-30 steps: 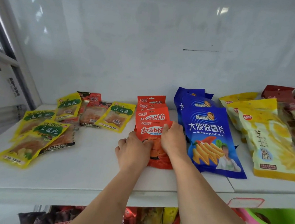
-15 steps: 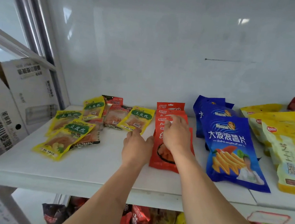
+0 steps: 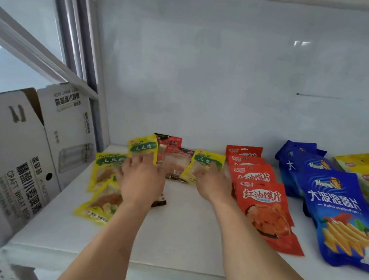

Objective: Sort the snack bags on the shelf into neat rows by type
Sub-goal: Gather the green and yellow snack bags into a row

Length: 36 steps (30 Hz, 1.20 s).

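Observation:
On the white shelf (image 3: 184, 229), several small yellow-green bags (image 3: 105, 168) and red-brown bags (image 3: 175, 161) lie mixed at the left. My left hand (image 3: 141, 180) hovers over them with fingers spread, covering part of two bags. My right hand (image 3: 212, 182) reaches with fingers apart onto the lower end of one yellow-green bag (image 3: 207, 160). To the right lies an overlapped row of orange-red bags (image 3: 260, 204), then a row of blue chip bags (image 3: 338, 211). Yellow bags (image 3: 368, 169) show at the right edge.
A white cardboard box (image 3: 21, 159) with black print stands against the shelf's left end. A white back wall rises behind the bags. A window frame runs at the upper left. More bags show dimly below the shelf's front edge.
Both hands left the orange-red row and moved left to the small mixed bags. The view swung left, bringing the cardboard box in and pushing the yellow bags to the edge.

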Each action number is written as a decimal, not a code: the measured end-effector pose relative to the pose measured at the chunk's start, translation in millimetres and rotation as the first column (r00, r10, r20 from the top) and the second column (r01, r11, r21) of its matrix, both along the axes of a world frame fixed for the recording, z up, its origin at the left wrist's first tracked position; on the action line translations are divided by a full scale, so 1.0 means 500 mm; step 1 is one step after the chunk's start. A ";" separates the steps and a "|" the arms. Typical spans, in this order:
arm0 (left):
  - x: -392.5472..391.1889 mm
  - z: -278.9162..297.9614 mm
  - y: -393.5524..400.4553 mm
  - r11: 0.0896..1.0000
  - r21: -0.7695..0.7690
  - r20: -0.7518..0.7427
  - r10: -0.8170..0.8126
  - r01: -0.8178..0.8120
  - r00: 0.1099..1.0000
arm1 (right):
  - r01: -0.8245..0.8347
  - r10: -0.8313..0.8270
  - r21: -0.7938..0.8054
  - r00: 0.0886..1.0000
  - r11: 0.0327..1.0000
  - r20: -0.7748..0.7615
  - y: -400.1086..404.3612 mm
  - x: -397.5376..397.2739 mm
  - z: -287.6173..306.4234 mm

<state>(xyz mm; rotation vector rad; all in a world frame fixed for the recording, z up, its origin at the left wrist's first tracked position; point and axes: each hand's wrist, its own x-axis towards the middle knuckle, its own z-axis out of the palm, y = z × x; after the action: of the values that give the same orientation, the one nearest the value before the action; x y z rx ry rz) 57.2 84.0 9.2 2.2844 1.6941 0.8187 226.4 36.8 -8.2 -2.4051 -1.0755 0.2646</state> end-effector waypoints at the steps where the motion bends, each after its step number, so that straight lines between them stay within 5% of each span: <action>1: -0.019 0.001 0.010 1.000 -0.020 -0.071 0.005 -0.007 0.997 | 0.027 -0.028 -0.052 1.000 0.998 -0.009 0.016 -0.007 -0.003; 5: -0.070 0.002 0.058 0.971 -0.237 -0.304 -0.111 0.037 0.946 | 0.139 -0.141 -0.041 0.988 0.989 -0.058 0.064 -0.036 -0.016; 13: -0.114 -0.017 0.100 0.859 -0.403 -0.135 -0.397 0.316 0.908 | 0.178 -0.176 0.077 0.984 0.981 -0.034 0.114 -0.078 -0.040; 23: -0.150 -0.030 0.121 0.973 -0.230 -0.297 -0.105 0.036 0.949 | 0.110 -0.107 0.031 0.989 0.993 -0.102 0.160 -0.092 -0.023; 36: -0.133 -0.044 0.116 0.974 -0.211 -0.299 -0.143 0.081 0.943 | 0.097 -0.018 0.267 0.959 0.959 -0.284 0.141 -0.058 -0.006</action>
<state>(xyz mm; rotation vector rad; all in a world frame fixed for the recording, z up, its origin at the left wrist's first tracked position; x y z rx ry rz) -9.2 141.9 -12.7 2.4411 1.6549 0.2600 197.3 107.1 -11.2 -2.0699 -0.8492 0.3916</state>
